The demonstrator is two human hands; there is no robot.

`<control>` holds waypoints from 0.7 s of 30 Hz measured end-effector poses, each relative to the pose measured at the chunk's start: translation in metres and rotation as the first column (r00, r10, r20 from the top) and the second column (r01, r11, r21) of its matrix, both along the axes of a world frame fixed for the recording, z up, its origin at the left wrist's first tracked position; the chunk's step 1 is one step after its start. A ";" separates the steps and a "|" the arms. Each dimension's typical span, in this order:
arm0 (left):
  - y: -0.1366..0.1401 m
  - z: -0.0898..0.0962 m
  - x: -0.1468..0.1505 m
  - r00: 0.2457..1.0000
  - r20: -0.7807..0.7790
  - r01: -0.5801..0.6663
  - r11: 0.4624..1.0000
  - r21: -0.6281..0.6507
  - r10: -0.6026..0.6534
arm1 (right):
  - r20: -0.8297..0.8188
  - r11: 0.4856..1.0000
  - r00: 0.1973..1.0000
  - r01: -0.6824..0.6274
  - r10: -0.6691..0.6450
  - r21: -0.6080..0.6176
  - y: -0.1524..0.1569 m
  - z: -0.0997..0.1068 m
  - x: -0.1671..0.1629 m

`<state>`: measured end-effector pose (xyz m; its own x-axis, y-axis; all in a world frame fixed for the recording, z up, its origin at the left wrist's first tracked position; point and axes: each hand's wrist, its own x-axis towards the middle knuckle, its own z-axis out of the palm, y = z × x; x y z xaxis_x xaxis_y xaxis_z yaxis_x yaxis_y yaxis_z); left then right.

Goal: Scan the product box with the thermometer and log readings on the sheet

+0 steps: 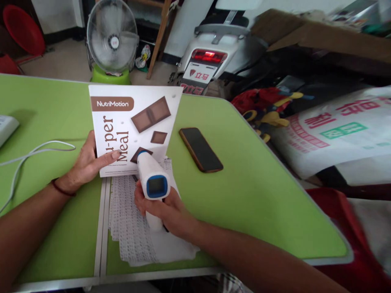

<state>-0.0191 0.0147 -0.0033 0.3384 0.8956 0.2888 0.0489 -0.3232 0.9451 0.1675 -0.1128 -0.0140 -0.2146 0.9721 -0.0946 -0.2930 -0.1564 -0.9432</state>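
Left hand (87, 160) propping a white NutriMotion meal pouch (131, 128) upright on the green folding table (253, 187). Right hand (165, 207) gripping a white-and-blue handheld scanner (152, 179), nose aimed at the pouch's lower edge. White mesh cloth (134, 228) beneath. Black smartphone (200, 149) lying just right; white cable (33, 152) far left.

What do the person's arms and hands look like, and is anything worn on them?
Both forearms are bare: no sleeves, gloves or rings show. The left hand has a thin dark red band around the wrist. The right hand wears nothing, and its wrist is bare too.
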 end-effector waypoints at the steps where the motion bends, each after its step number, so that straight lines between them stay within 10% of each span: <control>1: 0.000 0.000 0.000 1.000 0.000 0.005 1.000 0.005 -0.005 | 0.001 1.000 1.000 -0.004 0.004 0.002 0.000 0.001 0.000; 21: -0.004 0.007 0.000 0.998 0.019 0.054 0.995 -0.085 -0.053 | 0.044 0.997 0.998 -0.054 0.052 0.055 0.003 0.011 -0.003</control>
<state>-0.0186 0.0104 0.0041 0.3823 0.8978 0.2186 0.0172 -0.2434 0.9698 0.1648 -0.1095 -0.0026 -0.2632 0.9634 -0.0500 -0.2452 -0.1170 -0.9624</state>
